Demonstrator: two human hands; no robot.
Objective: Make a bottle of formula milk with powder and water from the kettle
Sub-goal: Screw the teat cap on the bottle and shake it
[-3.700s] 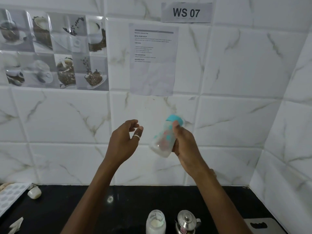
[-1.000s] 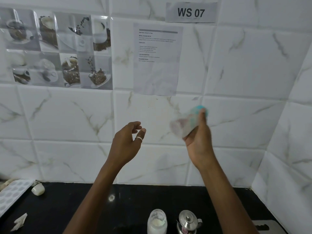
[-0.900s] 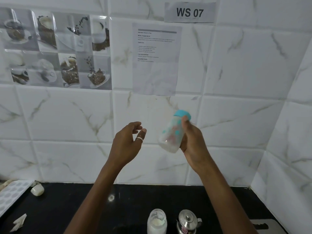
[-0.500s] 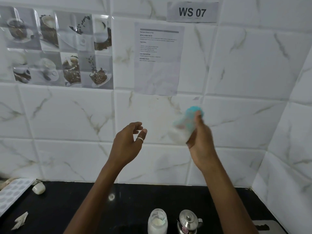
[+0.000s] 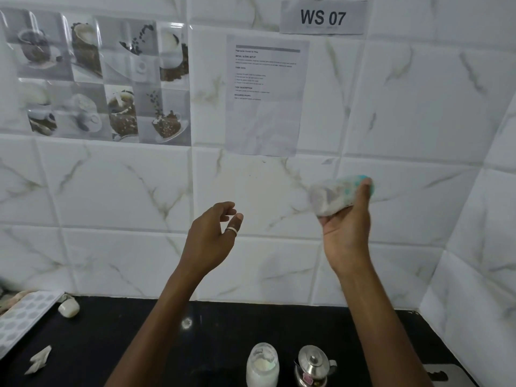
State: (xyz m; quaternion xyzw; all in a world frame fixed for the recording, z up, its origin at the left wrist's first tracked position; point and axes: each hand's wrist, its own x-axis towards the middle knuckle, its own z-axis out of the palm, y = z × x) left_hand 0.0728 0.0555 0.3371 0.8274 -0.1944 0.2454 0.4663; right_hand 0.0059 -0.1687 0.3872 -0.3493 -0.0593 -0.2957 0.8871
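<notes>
My right hand (image 5: 347,236) is raised in front of the tiled wall and grips a clear baby bottle (image 5: 332,196) with a teal cap and teal dots. The bottle lies tilted, cap up to the right, and is blurred by motion. Milky liquid shows inside it. My left hand (image 5: 209,236) hovers to the left of it at about the same height, fingers loosely curled and apart, holding nothing; a ring sits on one finger. On the black counter below stand a jar of white powder (image 5: 262,364) and a small steel kettle (image 5: 312,367).
The black counter (image 5: 125,344) runs along the wall. At its left lie a dotted white mat (image 5: 22,317), a small white object (image 5: 68,308) and a crumpled paper scrap (image 5: 39,358). A grey board (image 5: 441,372) is at the bottom right. The wall corner closes the right side.
My right hand has swung the bottle back and forth, up to the right and down to the left, and it is now tilted far to the right. My left hand has stayed still.
</notes>
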